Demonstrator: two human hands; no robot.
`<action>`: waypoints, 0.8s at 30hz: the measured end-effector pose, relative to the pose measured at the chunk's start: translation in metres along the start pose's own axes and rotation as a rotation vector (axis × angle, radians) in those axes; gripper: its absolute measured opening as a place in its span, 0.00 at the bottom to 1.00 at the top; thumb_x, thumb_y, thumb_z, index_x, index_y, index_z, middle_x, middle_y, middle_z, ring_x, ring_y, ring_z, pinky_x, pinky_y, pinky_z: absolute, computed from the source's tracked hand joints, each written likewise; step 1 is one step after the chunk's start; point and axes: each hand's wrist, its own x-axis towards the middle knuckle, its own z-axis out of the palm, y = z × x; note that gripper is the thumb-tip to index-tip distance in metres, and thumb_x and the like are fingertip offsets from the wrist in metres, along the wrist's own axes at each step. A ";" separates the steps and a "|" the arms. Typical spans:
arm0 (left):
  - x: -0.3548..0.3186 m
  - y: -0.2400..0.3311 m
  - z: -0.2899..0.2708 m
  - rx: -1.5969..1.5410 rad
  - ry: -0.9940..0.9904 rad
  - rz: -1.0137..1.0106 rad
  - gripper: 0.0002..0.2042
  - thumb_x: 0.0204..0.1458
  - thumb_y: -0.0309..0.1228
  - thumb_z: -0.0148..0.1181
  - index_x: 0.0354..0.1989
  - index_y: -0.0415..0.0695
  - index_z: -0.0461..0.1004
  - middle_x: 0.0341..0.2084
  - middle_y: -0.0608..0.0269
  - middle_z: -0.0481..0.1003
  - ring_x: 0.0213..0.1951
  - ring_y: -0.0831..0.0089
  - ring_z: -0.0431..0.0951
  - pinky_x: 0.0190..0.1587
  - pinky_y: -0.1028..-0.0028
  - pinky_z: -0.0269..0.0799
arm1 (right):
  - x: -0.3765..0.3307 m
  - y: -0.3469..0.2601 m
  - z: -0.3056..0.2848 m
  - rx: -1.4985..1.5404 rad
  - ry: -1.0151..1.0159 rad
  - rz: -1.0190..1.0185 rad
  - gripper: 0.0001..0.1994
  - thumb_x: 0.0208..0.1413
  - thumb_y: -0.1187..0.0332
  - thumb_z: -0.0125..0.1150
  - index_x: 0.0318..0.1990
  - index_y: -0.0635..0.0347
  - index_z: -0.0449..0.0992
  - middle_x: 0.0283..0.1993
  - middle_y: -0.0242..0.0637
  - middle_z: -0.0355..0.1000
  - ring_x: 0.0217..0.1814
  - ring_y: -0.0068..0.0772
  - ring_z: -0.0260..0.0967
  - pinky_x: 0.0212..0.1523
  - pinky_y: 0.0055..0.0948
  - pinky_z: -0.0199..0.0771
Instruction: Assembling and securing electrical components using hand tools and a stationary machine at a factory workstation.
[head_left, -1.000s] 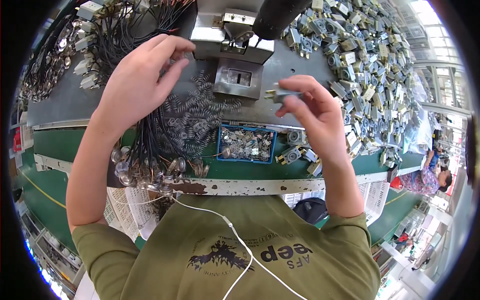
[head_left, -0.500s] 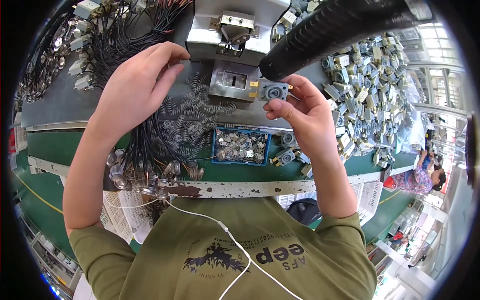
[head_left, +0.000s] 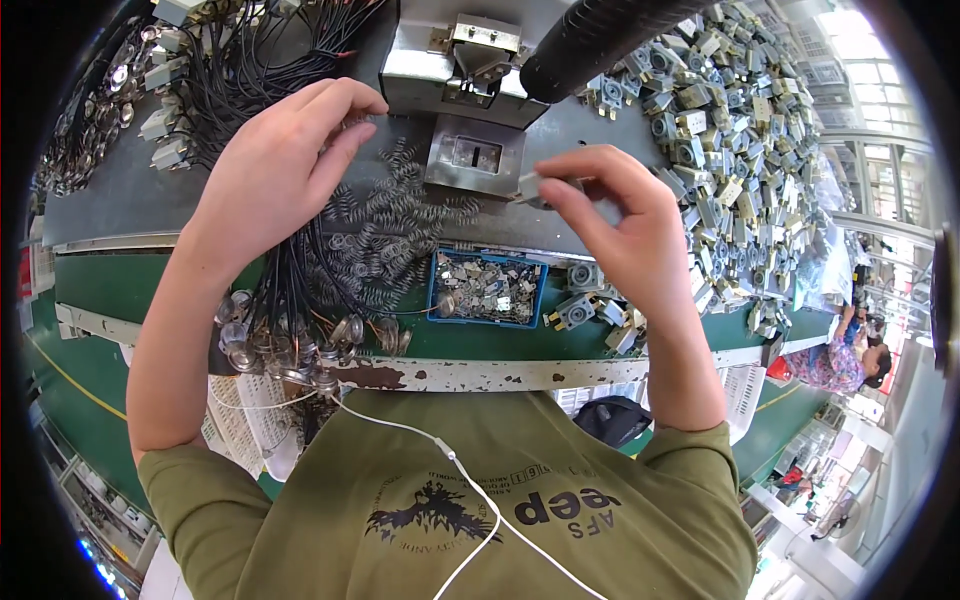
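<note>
My right hand (head_left: 620,225) pinches a small grey metal part (head_left: 530,187) just right of the square metal fixture (head_left: 474,155) on the bench. My left hand (head_left: 280,165) hovers over a pile of coil springs (head_left: 395,235), its thumb and forefinger closed together at the fingertips near the fixture's left edge; what they hold is too small to tell. A bundle of black wires (head_left: 290,290) with round metal ends runs under the left wrist.
A blue tray (head_left: 487,288) of small metal pieces sits at the bench front. A heap of grey block parts (head_left: 720,130) fills the right side. A black corrugated hose (head_left: 600,40) crosses above the fixture. Another person (head_left: 835,360) sits far right.
My right hand, holding the small part, has moved up and left toward the fixture, then lowered slightly. My left hand stayed over the springs.
</note>
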 end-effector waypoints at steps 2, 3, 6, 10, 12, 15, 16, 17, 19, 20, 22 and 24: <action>0.000 0.000 0.000 0.002 0.000 0.009 0.07 0.63 0.28 0.59 0.46 0.42 0.74 0.38 0.56 0.79 0.39 0.57 0.81 0.42 0.64 0.76 | 0.009 0.007 0.010 -0.333 0.048 -0.190 0.22 0.57 0.79 0.66 0.60 0.55 0.76 0.50 0.37 0.78 0.43 0.31 0.79 0.45 0.32 0.77; -0.002 -0.001 0.000 -0.001 0.004 0.017 0.07 0.63 0.28 0.59 0.46 0.42 0.74 0.38 0.56 0.78 0.39 0.57 0.80 0.42 0.63 0.76 | 0.015 0.005 0.019 -0.419 0.041 -0.273 0.24 0.55 0.78 0.67 0.60 0.54 0.76 0.49 0.38 0.79 0.45 0.36 0.78 0.48 0.34 0.77; -0.002 -0.001 -0.001 0.018 0.004 0.032 0.07 0.62 0.28 0.59 0.46 0.42 0.74 0.38 0.57 0.78 0.39 0.57 0.80 0.42 0.63 0.76 | 0.027 0.014 0.034 -0.407 0.064 -0.368 0.28 0.52 0.74 0.72 0.62 0.51 0.75 0.46 0.37 0.80 0.51 0.44 0.76 0.54 0.39 0.75; -0.003 0.003 -0.002 -0.006 -0.012 0.015 0.07 0.62 0.28 0.60 0.47 0.42 0.74 0.37 0.56 0.78 0.39 0.57 0.80 0.42 0.63 0.76 | 0.026 0.027 0.038 -0.300 0.090 -0.233 0.28 0.51 0.71 0.74 0.62 0.53 0.75 0.48 0.36 0.80 0.51 0.41 0.77 0.53 0.39 0.77; -0.005 0.004 -0.002 -0.025 -0.011 0.030 0.10 0.61 0.24 0.61 0.50 0.40 0.75 0.37 0.58 0.78 0.37 0.66 0.79 0.41 0.69 0.75 | 0.024 0.032 0.044 -0.290 0.120 -0.149 0.22 0.50 0.70 0.75 0.55 0.57 0.79 0.48 0.37 0.81 0.50 0.41 0.78 0.52 0.38 0.78; -0.005 0.005 0.000 -0.072 0.010 0.000 0.11 0.61 0.24 0.61 0.51 0.41 0.75 0.36 0.60 0.78 0.37 0.68 0.79 0.40 0.70 0.75 | 0.035 0.042 0.053 -0.314 0.186 -0.389 0.16 0.49 0.70 0.76 0.46 0.59 0.81 0.48 0.38 0.82 0.49 0.42 0.79 0.50 0.38 0.78; -0.005 0.005 -0.001 -0.070 0.010 0.001 0.11 0.61 0.24 0.61 0.51 0.41 0.75 0.36 0.60 0.78 0.37 0.68 0.79 0.40 0.70 0.75 | 0.035 0.043 0.054 -0.313 0.188 -0.390 0.16 0.49 0.70 0.76 0.46 0.59 0.81 0.48 0.38 0.82 0.49 0.42 0.79 0.50 0.38 0.78; -0.004 0.006 -0.002 -0.066 0.015 0.003 0.11 0.61 0.24 0.61 0.52 0.42 0.75 0.36 0.60 0.78 0.37 0.69 0.79 0.39 0.71 0.74 | 0.035 0.044 0.055 -0.314 0.202 -0.387 0.15 0.49 0.70 0.76 0.44 0.60 0.81 0.48 0.38 0.82 0.49 0.42 0.79 0.51 0.38 0.78; -0.003 0.006 -0.004 -0.063 0.020 0.007 0.11 0.61 0.24 0.62 0.52 0.42 0.75 0.36 0.60 0.78 0.37 0.70 0.79 0.39 0.72 0.74 | 0.036 0.043 0.057 -0.317 0.218 -0.383 0.13 0.49 0.70 0.76 0.42 0.60 0.81 0.48 0.38 0.82 0.49 0.43 0.79 0.51 0.38 0.78; -0.004 0.006 -0.005 -0.075 0.019 -0.004 0.12 0.61 0.24 0.62 0.52 0.42 0.75 0.36 0.60 0.78 0.37 0.70 0.78 0.38 0.73 0.73 | 0.037 0.042 0.060 -0.316 0.239 -0.384 0.13 0.49 0.71 0.75 0.42 0.60 0.81 0.48 0.37 0.82 0.49 0.42 0.79 0.51 0.38 0.78; -0.004 0.005 -0.009 -0.086 0.014 -0.013 0.12 0.61 0.24 0.62 0.52 0.42 0.75 0.36 0.60 0.78 0.37 0.71 0.78 0.38 0.74 0.72 | 0.036 0.040 0.062 -0.313 0.264 -0.382 0.12 0.50 0.71 0.75 0.42 0.60 0.81 0.48 0.37 0.82 0.49 0.42 0.79 0.51 0.38 0.79; -0.006 0.007 -0.014 -0.081 0.033 -0.024 0.11 0.61 0.26 0.62 0.51 0.44 0.73 0.33 0.57 0.78 0.34 0.63 0.80 0.39 0.68 0.75 | 0.032 0.035 0.062 -0.347 0.225 -0.364 0.12 0.51 0.74 0.73 0.44 0.59 0.82 0.49 0.37 0.82 0.49 0.43 0.78 0.51 0.38 0.78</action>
